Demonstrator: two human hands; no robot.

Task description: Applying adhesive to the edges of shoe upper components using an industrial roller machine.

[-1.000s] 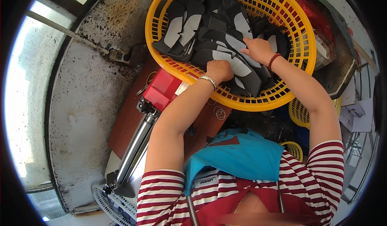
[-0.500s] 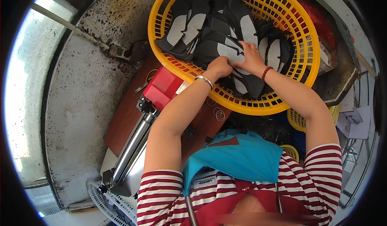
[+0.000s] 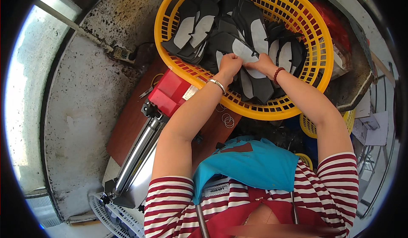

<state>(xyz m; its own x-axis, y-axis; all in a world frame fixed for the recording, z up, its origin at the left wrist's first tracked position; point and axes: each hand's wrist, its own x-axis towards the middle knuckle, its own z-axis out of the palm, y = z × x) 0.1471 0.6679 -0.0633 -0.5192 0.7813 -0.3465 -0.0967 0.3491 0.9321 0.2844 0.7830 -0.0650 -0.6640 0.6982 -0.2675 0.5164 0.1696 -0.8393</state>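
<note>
A big yellow plastic basket [image 3: 161, 38] holds stacks of flat black cut pieces [image 3: 199, 30], each with a light-grey rounded patch and a small notch. Over the middle of the pile, my left hand [image 3: 230, 65] pinches the near end of one black-and-grey piece [image 3: 241, 49]. My right hand [image 3: 263, 65] is closed beside it, its thumb at the right edge of the same piece. My two hands almost touch. Their fingertips are partly hidden, so how far the piece is lifted off the stack cannot be told. More pieces [image 3: 260, 89] lie below my wrists.
Left of the basket, a red machine head [image 3: 169, 92] with a long metal roller [image 3: 138, 157] stands by a brown board [image 3: 127, 123]. Scissors [image 3: 146, 91] and several thin rings [image 3: 228, 120] lie on the board. A smaller yellow basket [image 3: 308, 125] sits at the right.
My right hand has drawn its fingers in from a spread reach over the pile and closed at the piece. My left hand has turned slightly upward beside it.
</note>
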